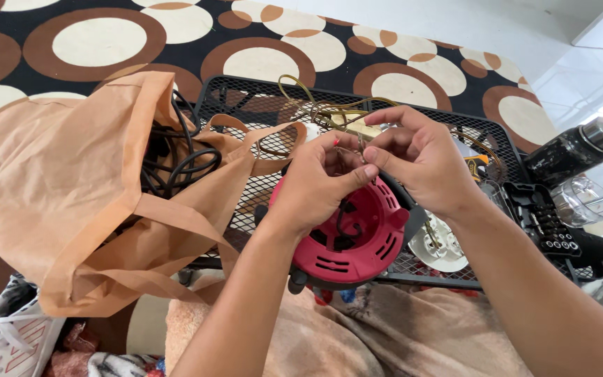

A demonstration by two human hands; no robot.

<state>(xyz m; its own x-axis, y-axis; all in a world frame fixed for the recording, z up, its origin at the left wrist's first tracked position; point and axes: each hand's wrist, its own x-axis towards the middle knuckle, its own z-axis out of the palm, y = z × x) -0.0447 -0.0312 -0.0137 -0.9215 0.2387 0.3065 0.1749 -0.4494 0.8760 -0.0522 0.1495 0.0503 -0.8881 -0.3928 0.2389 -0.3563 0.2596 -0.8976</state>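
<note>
My left hand [319, 178] and my right hand [417, 157] meet above a black metal mesh table [259, 94]. Both pinch thin wire ends [349, 148] between thumb and fingers, the tips almost touching each other. The wires belong to a tangle of yellowish-brown cord [329, 108] lying on the mesh behind my hands. Directly under my hands sits a red round cable reel [361, 241] with a black cord inside it.
An orange cloth bag [71, 181] with black cables [176, 157] sits at the left. A white round socket part [444, 248], a black bit case [542, 216] and a black bottle [574, 150] lie at the right. A white shoe [1, 335] is bottom left, on a circle-patterned rug [99, 42].
</note>
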